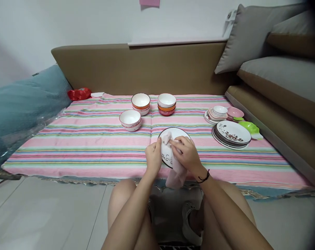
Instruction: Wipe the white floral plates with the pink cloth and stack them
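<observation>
A white plate (176,133) with a dark rim and a dark pattern is held up over the near edge of the striped cloth. My left hand (153,158) grips the plate's left edge, fingers closed round it. My right hand (186,152), with a black band at the wrist, presses a pale pink cloth (176,175) against the plate's face. The pink cloth hangs down below the plate towards my knees.
On the pink striped cloth (94,142) stand a white bowl (130,119), two stacks of bowls (141,103) (167,103), a stack of patterned plates (232,134), small saucers (217,114) and a green dish (249,127). A red bag (79,93) lies far left; cushions rise on the right.
</observation>
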### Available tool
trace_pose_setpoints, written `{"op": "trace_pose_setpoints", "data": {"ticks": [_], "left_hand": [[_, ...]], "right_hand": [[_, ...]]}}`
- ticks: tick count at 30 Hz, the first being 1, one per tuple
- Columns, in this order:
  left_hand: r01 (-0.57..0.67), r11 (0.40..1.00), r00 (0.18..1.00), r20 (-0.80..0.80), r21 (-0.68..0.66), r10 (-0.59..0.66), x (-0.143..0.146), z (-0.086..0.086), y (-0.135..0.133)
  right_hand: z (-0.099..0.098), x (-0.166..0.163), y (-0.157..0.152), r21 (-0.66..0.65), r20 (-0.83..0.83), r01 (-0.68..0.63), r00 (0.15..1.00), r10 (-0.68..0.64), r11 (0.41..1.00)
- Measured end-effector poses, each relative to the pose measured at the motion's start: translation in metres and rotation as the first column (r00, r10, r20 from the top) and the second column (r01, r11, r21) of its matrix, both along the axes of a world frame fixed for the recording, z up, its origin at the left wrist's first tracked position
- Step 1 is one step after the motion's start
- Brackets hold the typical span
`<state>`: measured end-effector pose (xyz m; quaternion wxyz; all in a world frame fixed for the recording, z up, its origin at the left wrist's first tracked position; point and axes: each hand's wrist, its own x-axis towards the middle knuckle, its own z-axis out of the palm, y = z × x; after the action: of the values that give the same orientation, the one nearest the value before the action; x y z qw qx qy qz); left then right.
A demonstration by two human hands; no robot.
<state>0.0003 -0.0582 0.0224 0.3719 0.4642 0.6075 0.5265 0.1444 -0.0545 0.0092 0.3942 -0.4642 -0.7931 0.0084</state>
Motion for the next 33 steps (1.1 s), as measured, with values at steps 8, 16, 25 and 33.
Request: {"op": "trace_pose_setpoints", "data": {"ticks": [8,16,25,33], "left_hand": [[-0.124,0.992,0.992,0.019,0.026,0.123,-0.009,0.007,0.002],[-0.023,0.999,0.998,-0.058,0.024,0.024,0.001,0.000,-0.002],[-0.090,0.996,0.995,-0.047,0.026,0.091,-0.007,0.000,0.005],[0.085,0.996,0.973,-0.213,-0.013,-0.086,0.001,-0.004,0.001]], "right_hand": [[-0.001,0.008,-0.012,0.018,-0.070,0.042,0.997,-0.040,0.999],[-0.001,0.009,-0.007,0.002,-0.024,0.079,0.997,-0.079,0.997],[-0.003,-0.001,-0.015,-0.002,-0.033,-0.106,0.994,0.106,0.994],[-0.009,0.015,0.006,-0.044,0.010,0.138,0.990,-0.138,0.989]]}}
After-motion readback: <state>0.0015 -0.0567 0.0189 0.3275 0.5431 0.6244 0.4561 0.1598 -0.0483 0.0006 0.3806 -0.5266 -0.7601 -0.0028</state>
